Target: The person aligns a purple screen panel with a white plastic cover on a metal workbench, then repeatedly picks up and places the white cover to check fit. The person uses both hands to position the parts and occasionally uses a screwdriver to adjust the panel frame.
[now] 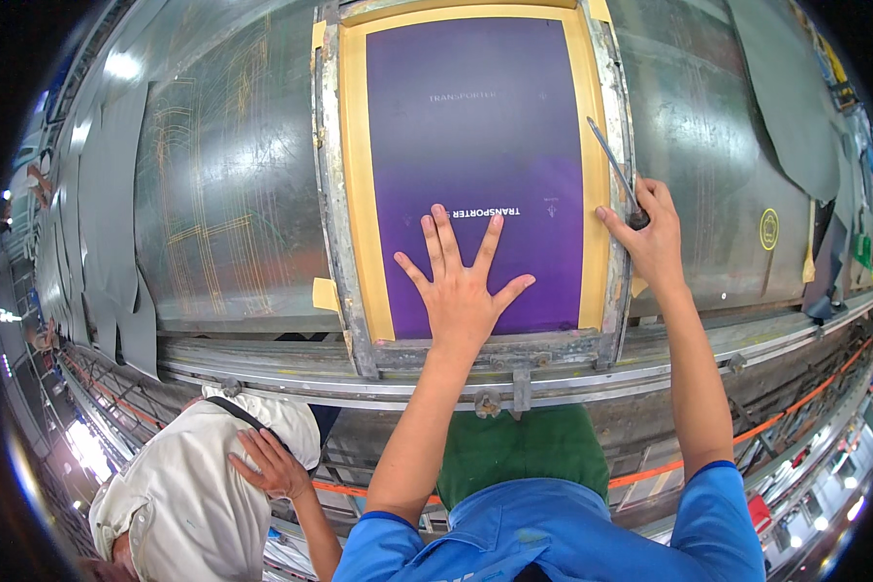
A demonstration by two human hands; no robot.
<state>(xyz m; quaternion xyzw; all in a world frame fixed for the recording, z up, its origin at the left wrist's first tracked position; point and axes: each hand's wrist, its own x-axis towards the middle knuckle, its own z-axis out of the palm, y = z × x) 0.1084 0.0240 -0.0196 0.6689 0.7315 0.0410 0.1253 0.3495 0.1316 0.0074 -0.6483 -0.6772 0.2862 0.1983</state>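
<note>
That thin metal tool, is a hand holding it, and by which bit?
The right hand holds the thin metal tool by its dark handle. The left hand holds nothing; it is spread over the purple panel.

So the worktop (238, 175) is this long, shiny, dark greenish-grey slab; the left stretch is covered in scratchy yellow-orange lines, and the right has a little yellow round mark (768, 229); a metal rail (252, 388) runs along the near edge; a scuffed metal frame (329, 155) sits across the middle, its inside bordered with yellow tape (355, 145) around a purple panel (475, 136); loose grey sheets (112, 213) overlap at the far left, and another dark grey sheet (791, 107) drapes over the right part.
</note>
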